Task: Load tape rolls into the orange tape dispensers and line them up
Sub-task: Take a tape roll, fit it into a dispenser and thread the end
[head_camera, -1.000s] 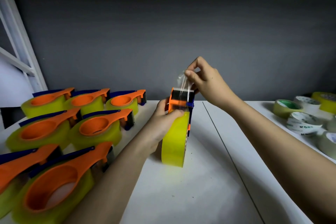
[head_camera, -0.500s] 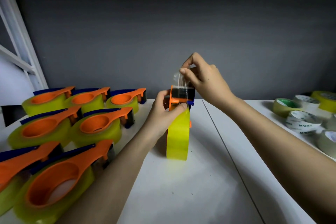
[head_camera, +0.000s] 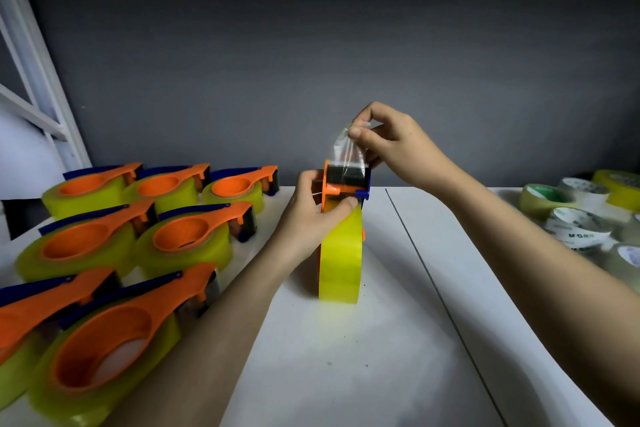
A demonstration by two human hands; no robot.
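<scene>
On the white surface point(head_camera: 346, 374), right of the loaded dispensers point(head_camera: 194, 236), the yellow tape roll point(head_camera: 341, 260) stands upright in its orange dispenser point(head_camera: 337, 189). The left hand point(head_camera: 311, 218) clamps its grip around the dispenser; the right hand point(head_camera: 391, 146) pinches the clear tape end point(head_camera: 346, 152), which should be pulled taut and straight over the cutter.

I drew the clear tape end point(head_camera: 347, 149) higher above the dispenser point(head_camera: 344, 184) with my right hand point(head_camera: 391, 146), lengthening the film between my pinch and the cutter head. The tape roll point(head_camera: 341, 260), a second ago tipped and nearer to me, came to stand straighter and farther back on the desk point(head_camera: 346, 374). My left hand point(head_camera: 311, 218) went with it.
</scene>
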